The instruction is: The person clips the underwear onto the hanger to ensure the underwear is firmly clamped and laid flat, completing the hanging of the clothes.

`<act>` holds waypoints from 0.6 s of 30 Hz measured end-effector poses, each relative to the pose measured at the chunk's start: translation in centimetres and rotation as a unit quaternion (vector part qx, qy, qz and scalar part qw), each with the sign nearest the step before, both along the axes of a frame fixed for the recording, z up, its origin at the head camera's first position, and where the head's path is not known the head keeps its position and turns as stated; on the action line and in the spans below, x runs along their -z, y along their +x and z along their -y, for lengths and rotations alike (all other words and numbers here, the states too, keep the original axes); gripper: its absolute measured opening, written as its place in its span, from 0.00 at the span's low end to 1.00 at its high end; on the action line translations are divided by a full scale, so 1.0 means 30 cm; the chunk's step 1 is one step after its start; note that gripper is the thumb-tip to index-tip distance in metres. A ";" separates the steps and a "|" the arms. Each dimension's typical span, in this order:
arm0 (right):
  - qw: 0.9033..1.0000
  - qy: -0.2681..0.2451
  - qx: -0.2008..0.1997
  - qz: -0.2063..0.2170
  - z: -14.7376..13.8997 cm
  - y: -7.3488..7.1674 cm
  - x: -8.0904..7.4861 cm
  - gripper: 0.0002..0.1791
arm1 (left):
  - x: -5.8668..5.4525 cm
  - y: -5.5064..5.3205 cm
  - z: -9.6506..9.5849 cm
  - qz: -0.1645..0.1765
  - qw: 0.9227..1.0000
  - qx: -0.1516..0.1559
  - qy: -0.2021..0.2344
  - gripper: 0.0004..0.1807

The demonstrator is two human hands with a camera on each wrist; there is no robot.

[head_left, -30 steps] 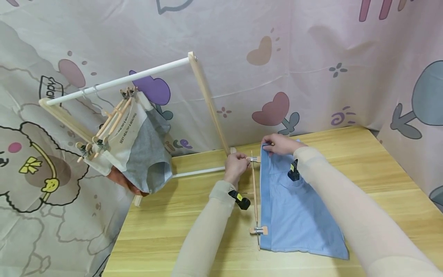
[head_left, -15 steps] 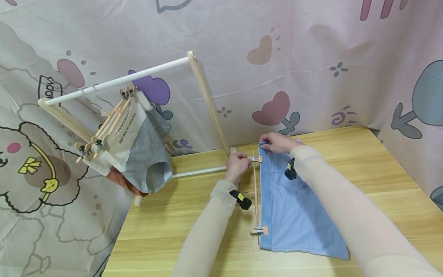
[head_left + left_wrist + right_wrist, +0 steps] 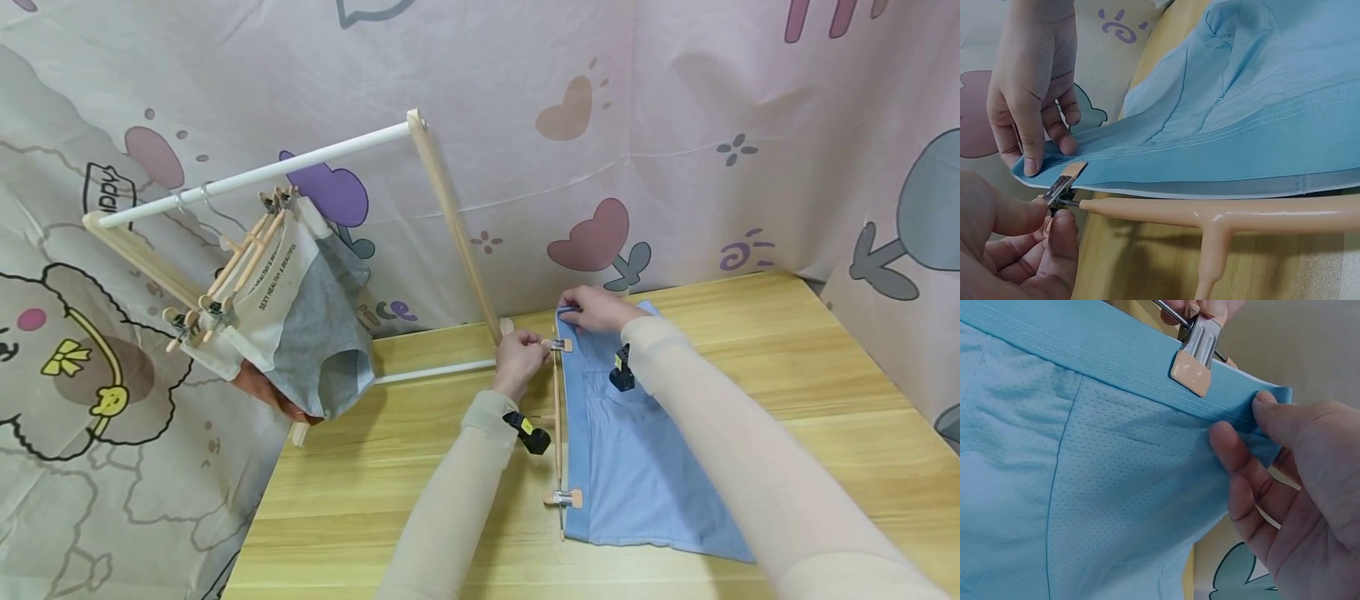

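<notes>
Light blue boxer briefs (image 3: 637, 467) lie on the table, waistband toward the left. Along the waistband runs a peach clip hanger (image 3: 557, 417). Its near clip (image 3: 564, 498) overlaps the waistband. My left hand (image 3: 520, 362) pinches the handles of the far clip (image 3: 1194, 365), whose peach-tipped jaws sit over the waistband edge in the right wrist view. Whether cloth is inside those jaws on the underside is hidden. Just beyond that clip, my right hand (image 3: 600, 310) pinches the waistband's far corner between thumb and fingers.
A rack with a white top rod (image 3: 300, 162) and wooden posts stands at the left and back. Grey-and-white underwear (image 3: 315, 325) and a reddish-brown garment (image 3: 266, 392) hang there on clip hangers. A printed curtain (image 3: 675, 167) surrounds the wooden table (image 3: 337, 517).
My right hand has drawn the waistband's far corner slightly left. The left hand, with the far clip, has shifted slightly right, so the clip now overlaps the waistband more.
</notes>
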State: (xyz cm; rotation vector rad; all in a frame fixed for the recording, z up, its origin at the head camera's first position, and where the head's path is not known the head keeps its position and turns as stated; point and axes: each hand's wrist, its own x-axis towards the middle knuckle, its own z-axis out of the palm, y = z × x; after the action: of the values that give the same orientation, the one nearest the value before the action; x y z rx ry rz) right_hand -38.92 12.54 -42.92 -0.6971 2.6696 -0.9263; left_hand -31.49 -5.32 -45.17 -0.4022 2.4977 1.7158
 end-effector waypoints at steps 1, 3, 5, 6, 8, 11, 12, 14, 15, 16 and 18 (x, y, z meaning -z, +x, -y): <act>1.000 0.000 0.001 0.000 0.001 0.000 0.002 0.08 | 0.002 0.000 0.000 0.002 1.000 0.001 0.002 0.02; 1.000 -0.001 0.006 -0.001 0.003 0.000 0.004 0.08 | 0.007 0.000 -0.002 0.007 1.000 0.001 0.007 0.02; 1.000 -0.002 0.010 -0.001 0.004 0.001 0.007 0.08 | 0.012 0.000 -0.003 0.010 1.000 0.003 0.017 0.03; 1.000 -0.003 0.010 -0.002 0.004 0.001 0.010 0.08 | 0.016 -0.001 -0.003 0.009 1.000 0.005 0.022 0.03; 1.000 -0.005 0.013 -0.006 -0.002 0.004 0.013 0.11 | 0.025 -0.001 -0.007 0.009 0.999 0.007 0.031 0.04; 1.000 -0.007 0.009 -0.024 -0.014 0.015 0.017 0.16 | 0.042 -0.001 -0.011 0.008 0.999 0.010 0.036 0.06; 0.999 -0.006 0.006 -0.032 -0.018 0.020 0.019 0.17 | 0.047 0.000 -0.011 0.009 1.000 0.009 0.028 0.07; 0.999 0.002 -0.002 -0.049 -0.027 0.033 0.023 0.19 | 0.058 0.002 -0.010 0.013 1.000 0.009 0.009 0.08; 0.998 0.008 -0.009 -0.055 -0.032 0.041 0.025 0.19 | 0.063 0.001 -0.009 0.014 1.000 0.010 -0.006 0.09; 0.998 0.014 -0.018 -0.061 -0.036 0.049 0.029 0.18 | 0.069 0.000 -0.007 0.018 0.999 0.011 -0.025 0.10; 0.997 0.030 -0.036 -0.064 -0.043 0.068 0.043 0.18 | 0.078 -0.003 -0.003 0.027 0.998 0.016 -0.063 0.12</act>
State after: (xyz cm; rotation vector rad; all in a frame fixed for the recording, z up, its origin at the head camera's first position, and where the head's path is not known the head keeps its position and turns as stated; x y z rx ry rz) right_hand -36.89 13.82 -44.19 -0.8602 2.7497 -0.8063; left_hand -31.57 -5.24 -47.52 -0.4110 2.5672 1.5204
